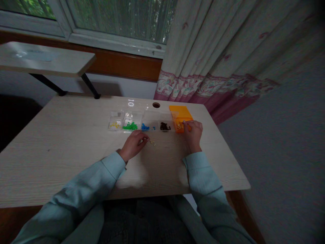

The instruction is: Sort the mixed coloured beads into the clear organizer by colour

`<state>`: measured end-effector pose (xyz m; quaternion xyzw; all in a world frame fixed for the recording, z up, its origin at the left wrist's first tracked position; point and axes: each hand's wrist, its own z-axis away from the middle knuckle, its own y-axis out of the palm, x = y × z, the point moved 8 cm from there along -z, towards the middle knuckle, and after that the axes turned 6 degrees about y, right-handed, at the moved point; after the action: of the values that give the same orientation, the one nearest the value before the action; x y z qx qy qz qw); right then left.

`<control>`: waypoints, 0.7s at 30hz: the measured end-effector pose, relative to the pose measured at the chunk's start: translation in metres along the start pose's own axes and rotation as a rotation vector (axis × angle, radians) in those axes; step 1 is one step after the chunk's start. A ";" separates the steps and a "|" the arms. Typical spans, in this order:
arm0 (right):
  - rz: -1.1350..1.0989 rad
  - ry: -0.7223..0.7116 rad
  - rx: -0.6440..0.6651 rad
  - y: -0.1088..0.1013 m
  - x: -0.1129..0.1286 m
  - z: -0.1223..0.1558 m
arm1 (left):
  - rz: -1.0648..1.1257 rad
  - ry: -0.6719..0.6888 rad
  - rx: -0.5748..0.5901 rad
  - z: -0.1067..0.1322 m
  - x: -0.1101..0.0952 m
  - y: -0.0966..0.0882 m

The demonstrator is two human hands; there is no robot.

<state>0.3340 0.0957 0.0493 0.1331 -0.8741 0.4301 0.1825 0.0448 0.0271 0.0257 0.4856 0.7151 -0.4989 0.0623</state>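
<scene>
My left hand (pixel 134 144) is low over the table with its fingers pinched together. From its fingertips a short strand of small pale pieces (pixel 152 142) trails to the right; its exact kind is too small to tell. My right hand (pixel 194 135) is at the right side of the orange box (pixel 183 113), whose lid is folded back. Its thumb and finger are closed at the edge of the small pale-gold pieces (pixel 179 126) in that box. Whatever sits between those fingertips is too small to make out.
Clear plastic boxes (pixel 152 115) form a row left of the orange one, with yellow bits (pixel 115 125), green bits (pixel 130 126), blue bits (pixel 145 126) and dark brown bits (pixel 165 126). A raised shelf (pixel 76 64) stands back left. Behind the table (pixel 76 145) hangs a curtain (pixel 198 61).
</scene>
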 end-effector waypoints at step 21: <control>-0.306 -0.284 0.068 0.007 0.087 0.039 | -0.267 0.065 0.193 -0.002 -0.011 0.020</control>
<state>0.2450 0.0617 0.0602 0.3296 -0.8455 0.4038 0.1162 0.0663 0.0220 0.0196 0.4060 0.7236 -0.5533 -0.0746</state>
